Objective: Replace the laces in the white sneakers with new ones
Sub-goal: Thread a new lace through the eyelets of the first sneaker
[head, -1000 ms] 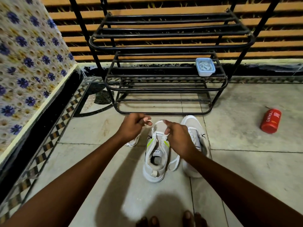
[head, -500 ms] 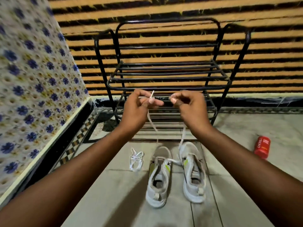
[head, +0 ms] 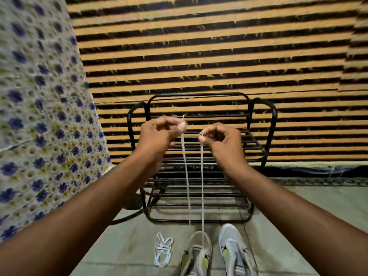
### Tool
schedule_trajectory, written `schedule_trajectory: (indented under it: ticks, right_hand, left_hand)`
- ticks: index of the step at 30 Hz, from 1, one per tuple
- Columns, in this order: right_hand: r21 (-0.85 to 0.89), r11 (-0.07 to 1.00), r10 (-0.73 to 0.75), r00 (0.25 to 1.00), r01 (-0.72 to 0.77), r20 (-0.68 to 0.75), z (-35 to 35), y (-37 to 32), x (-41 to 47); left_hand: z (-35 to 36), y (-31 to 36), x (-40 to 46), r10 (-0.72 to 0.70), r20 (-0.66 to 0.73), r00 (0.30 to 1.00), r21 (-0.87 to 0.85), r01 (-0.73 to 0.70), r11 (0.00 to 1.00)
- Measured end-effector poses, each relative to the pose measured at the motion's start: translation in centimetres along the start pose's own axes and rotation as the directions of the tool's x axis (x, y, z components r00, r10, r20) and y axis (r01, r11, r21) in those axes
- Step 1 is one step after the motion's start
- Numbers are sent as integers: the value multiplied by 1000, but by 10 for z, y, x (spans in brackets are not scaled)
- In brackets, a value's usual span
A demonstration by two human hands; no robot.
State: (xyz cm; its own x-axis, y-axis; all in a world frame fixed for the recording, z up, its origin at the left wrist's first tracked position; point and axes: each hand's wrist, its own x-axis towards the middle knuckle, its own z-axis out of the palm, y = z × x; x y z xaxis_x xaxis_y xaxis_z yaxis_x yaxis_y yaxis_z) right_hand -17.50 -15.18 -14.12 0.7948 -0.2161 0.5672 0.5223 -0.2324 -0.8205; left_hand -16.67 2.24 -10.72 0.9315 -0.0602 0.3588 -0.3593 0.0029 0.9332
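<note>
Both hands are raised in front of a black metal shoe rack, each pinching one end of a white lace whose two strands run taut down to the sneaker below. The left hand, at about 11 o'clock from the frame's centre, has its fingers curled in and its thumb pressed against the lace end, the tip of which sticks up just above the thumbnail. The right hand, close beside it at about 1 o'clock, is likewise curled, thumb and forefinger nipping the other end. The left sneaker sits on the tiled floor at 6 o'clock, toe toward the rack, with both strands leading into its front. The right sneaker stands just beside it, at its 3 o'clock. A loose white lace lies bunched on the floor at the left sneaker's 9 o'clock, apart from it. A floral cloth fills the 9 o'clock side.
</note>
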Motion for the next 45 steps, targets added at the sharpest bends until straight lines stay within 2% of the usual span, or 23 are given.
schedule_trajectory:
  ticks: [5, 15, 31, 45]
  right_hand:
    - [54, 997, 53, 999, -53, 8, 0, 0, -3]
    - [89, 987, 135, 991, -135, 1, -2, 0, 3]
    - [44, 989, 140, 990, -141, 16, 10, -4, 16]
    - [38, 989, 145, 989, -145, 11, 14, -3, 16]
  left_hand:
    - [3, 8, 0, 17, 36, 999, 23, -18, 1000]
    - [2, 3, 5, 11, -7, 1000, -12, -11, 1000]
    - [5, 3, 8, 74, -46, 996, 7, -73, 997]
    - [-4, -1, 13, 66, -73, 995, 14, -66, 998]
